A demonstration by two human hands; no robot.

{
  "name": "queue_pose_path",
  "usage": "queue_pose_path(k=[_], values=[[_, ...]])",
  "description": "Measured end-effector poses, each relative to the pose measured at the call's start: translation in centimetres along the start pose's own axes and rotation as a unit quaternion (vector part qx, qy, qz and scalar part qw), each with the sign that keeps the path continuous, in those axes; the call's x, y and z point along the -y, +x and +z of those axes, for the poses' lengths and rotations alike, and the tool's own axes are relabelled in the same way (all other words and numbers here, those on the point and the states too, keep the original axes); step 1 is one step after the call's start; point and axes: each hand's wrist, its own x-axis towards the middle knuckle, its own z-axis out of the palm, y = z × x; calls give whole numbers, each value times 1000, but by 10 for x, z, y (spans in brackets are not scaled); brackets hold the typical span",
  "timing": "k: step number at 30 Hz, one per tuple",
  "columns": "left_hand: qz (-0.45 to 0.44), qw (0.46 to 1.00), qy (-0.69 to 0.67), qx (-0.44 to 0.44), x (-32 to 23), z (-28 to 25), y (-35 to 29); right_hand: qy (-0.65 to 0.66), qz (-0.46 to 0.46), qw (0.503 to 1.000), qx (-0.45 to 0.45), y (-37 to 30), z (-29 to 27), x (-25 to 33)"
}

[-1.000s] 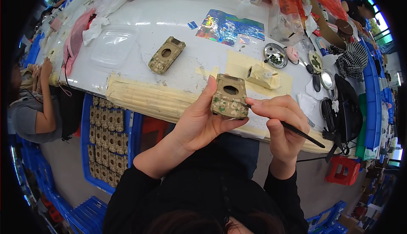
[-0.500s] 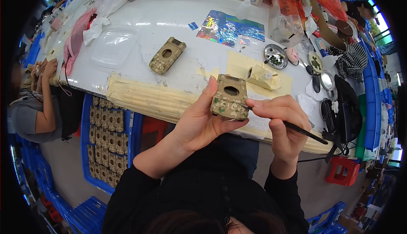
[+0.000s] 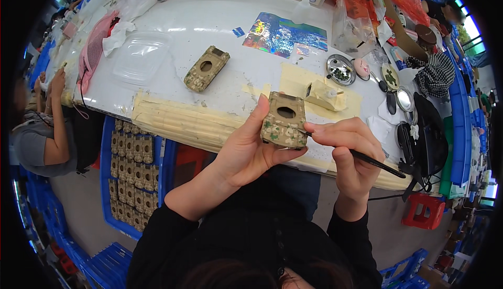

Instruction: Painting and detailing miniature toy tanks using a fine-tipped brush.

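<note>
Held above the table's front edge is a camouflage toy tank hull (image 3: 283, 126), tan with green and brown patches and a round hole in its top. My left hand (image 3: 246, 147) grips it, thumb along one side and fingers beneath. In my right hand (image 3: 350, 150) is a thin black paintbrush (image 3: 378, 164), pinched like a pen. The brush tip meets the hull's right side near the end facing me; the tip itself is partly hidden by my fingers. A second camouflage hull (image 3: 207, 69) lies farther off on the table, to the left.
A tan block (image 3: 325, 95) sits on yellow paper behind my hands. Round metal dishes (image 3: 340, 70) with dark green paint stand at the right. Below left, a blue crate (image 3: 107, 205) holds many hulls. A co-worker's hand (image 3: 57, 82) shows at far left.
The hull, the brush and both my hands hold almost the same position. At the far left, the co-worker's hands have shifted slightly.
</note>
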Motion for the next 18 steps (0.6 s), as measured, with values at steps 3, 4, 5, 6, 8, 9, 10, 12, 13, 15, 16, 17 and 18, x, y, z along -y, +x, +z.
queue_pose_path(k=[3,4,5,6,8,9,10,12,13,15,16,17,18], values=[[-2,1000,-6,0,-1,0,-1,3,-2,1000,2,0,0,0],[-1,1000,-5,0,-1,0,-1,4,-3,1000,3,0,0,0],[-1,1000,-5,1,-1,0,-1,5,-2,1000,1,1,1,0],[-1,1000,-4,1,-1,0,-1,6,-1,1000,-1,0,1,0],[-1,1000,2,-2,-1,1,-1,8,1,1000,-4,0,2,0],[-1,1000,4,-4,-1,1,-1,9,1,1000,-5,0,2,-1],[0,1000,5,-4,-1,1,-1,10,1,1000,-6,-1,2,-1],[1,1000,8,-4,0,0,-1,14,-1,1000,-7,-1,2,-2],[1,1000,7,-5,0,0,0,16,-3,1000,-7,-1,2,-3],[1,1000,7,-6,0,-1,-1,17,-2,1000,-5,-1,2,-4],[-1,1000,4,-9,0,-1,-1,18,-2,1000,-4,-1,2,-4],[-1,1000,1,-11,-2,-1,-2,20,1,1000,-5,0,2,-4],[-1,1000,-1,-12,-3,-1,-2,22,3,1000,-5,0,2,-3]])
